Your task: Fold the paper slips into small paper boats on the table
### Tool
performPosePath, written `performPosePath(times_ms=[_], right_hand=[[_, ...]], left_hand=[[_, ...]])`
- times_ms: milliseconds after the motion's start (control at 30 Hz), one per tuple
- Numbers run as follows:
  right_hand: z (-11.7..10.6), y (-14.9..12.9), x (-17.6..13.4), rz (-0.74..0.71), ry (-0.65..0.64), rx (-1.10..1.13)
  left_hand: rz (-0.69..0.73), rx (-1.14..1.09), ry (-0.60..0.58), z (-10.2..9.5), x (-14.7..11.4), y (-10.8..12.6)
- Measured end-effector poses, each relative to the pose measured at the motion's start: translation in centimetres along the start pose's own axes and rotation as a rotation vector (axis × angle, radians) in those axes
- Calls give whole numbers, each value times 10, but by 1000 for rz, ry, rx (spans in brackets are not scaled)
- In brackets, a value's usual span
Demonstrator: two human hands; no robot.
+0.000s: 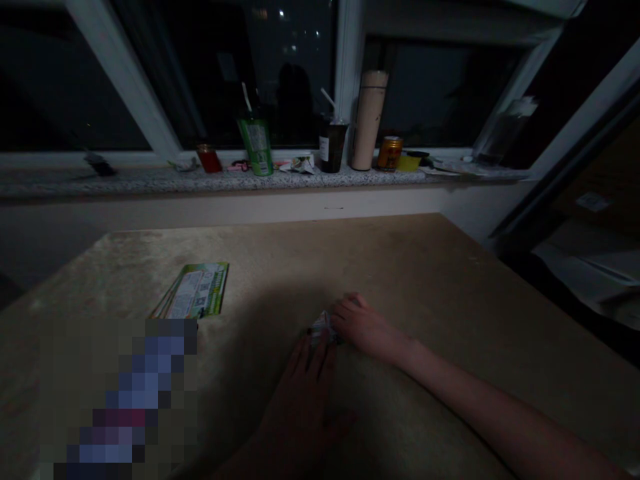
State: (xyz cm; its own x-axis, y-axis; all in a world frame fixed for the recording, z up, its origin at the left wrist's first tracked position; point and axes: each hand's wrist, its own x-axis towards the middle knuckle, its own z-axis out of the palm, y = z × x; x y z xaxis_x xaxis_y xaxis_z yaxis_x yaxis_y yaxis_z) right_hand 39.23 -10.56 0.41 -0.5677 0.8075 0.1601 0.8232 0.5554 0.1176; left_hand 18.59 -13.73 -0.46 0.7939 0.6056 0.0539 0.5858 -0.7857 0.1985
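A small folded piece of printed paper (323, 322) lies on the tabletop, partly covered by both hands. My left hand (303, 393) reaches up from below, fingers stretched out and apart, with its fingertips resting on the paper's lower edge. From the right comes my right hand (364, 327), its fingers bent and closed at the paper's right side. Dim light hides the exact grip of those fingertips. To the left lies a fanned stack of green and white printed leaflets (197, 291), apart from both hands.
The brown table (400, 267) ends at a wall below a granite windowsill (295, 179). On the sill stand a green cup with a straw (259, 147), a dark cup (332, 147), a tall pinkish flask (369, 123) and an orange can (390, 153). A pixelated patch covers the lower left.
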Motion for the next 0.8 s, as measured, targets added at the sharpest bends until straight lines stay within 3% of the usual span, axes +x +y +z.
performPosePath(times_ms=[233,533,700,800], right_hand=[[1,0,0,23,-9,32],[1,-1,-2,47,51,63],[0,0,-9,160,167,112],[-3,-1,-17,124,250,168]], left_hand=[[-3,-20,-8,-10,9,-10],[123,-113,-46,-14,12,-23],[116,-130,-55,-15,13,-25],[122,-131,-60,-17,13,-25]])
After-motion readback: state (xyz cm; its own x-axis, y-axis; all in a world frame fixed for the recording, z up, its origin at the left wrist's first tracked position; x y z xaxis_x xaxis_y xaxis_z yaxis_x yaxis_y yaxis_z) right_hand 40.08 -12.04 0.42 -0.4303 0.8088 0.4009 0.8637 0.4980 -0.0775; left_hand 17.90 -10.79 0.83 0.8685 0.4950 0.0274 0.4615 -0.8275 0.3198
